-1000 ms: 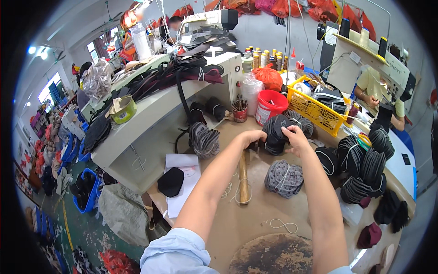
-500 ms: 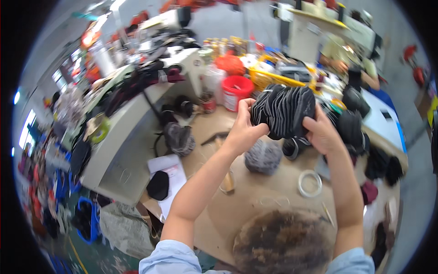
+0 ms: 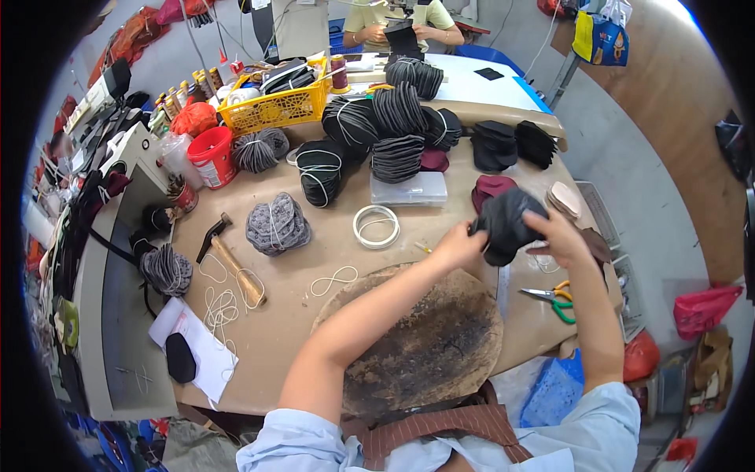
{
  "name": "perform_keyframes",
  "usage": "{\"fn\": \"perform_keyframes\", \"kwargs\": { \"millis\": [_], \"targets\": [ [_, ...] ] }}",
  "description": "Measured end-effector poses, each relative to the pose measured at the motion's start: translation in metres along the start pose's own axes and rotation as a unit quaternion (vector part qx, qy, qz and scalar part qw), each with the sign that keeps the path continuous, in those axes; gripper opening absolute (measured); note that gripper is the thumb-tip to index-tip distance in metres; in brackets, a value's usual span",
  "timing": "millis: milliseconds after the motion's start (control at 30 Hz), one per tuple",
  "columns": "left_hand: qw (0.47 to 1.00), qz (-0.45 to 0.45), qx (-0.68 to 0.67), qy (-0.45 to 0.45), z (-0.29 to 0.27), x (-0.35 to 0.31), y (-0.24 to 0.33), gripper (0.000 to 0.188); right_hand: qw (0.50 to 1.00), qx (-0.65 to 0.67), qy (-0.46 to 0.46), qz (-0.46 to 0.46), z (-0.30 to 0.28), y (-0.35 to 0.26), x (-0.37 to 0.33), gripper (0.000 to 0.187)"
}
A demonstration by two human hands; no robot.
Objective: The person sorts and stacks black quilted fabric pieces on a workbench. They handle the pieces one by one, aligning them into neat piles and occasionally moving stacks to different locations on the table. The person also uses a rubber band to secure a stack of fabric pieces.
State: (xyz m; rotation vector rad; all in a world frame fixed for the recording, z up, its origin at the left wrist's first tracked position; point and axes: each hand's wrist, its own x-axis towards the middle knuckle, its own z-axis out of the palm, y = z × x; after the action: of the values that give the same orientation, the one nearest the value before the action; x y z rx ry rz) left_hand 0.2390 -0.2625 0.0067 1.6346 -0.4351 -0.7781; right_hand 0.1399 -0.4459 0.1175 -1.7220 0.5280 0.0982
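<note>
Above the right part of the table, both my hands hold a black stack of rounded pieces [image 3: 507, 224], its dark face toward me and slightly blurred. My left hand [image 3: 462, 245] pinches its left edge. On its right edge my right hand [image 3: 562, 236] closes with the thumb in front. Just behind the stack lie maroon pieces [image 3: 489, 189], partly covered by it. Beneath my left forearm is a round, worn wooden block [image 3: 409, 338]. Green-and-orange handled snips [image 3: 557, 299] lie beside my right forearm.
Tied black bundles [image 3: 354, 122] crowd the back, near a clear plastic box [image 3: 409, 190]. A grey tied bundle [image 3: 278, 224], a white ring roll [image 3: 376, 227] and a hammer [image 3: 232, 259] lie mid-table. A yellow basket [image 3: 271, 114] and red bucket [image 3: 211, 156] stand back left. Another person works beyond.
The view has swung right. My hands have moved from the back of the table to its right side. Layered edges showed in my hands before; now a flat black face does.
</note>
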Motion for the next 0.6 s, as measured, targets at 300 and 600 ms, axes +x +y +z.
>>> {"fn": "perform_keyframes", "kwargs": {
  "millis": [300, 600],
  "targets": [
    [0.929, 0.214, 0.262, 0.15, -0.103, -0.217, -0.011, 0.04, 0.999, -0.016, 0.037, 0.026, 0.005, 0.047, 0.03, 0.074],
    [0.678, 0.023, 0.331, 0.655, -0.314, -0.413, -0.052, 0.062, 0.988, -0.002, -0.014, -0.155, -0.095, 0.142, 0.05, 0.056]
  ]
}}
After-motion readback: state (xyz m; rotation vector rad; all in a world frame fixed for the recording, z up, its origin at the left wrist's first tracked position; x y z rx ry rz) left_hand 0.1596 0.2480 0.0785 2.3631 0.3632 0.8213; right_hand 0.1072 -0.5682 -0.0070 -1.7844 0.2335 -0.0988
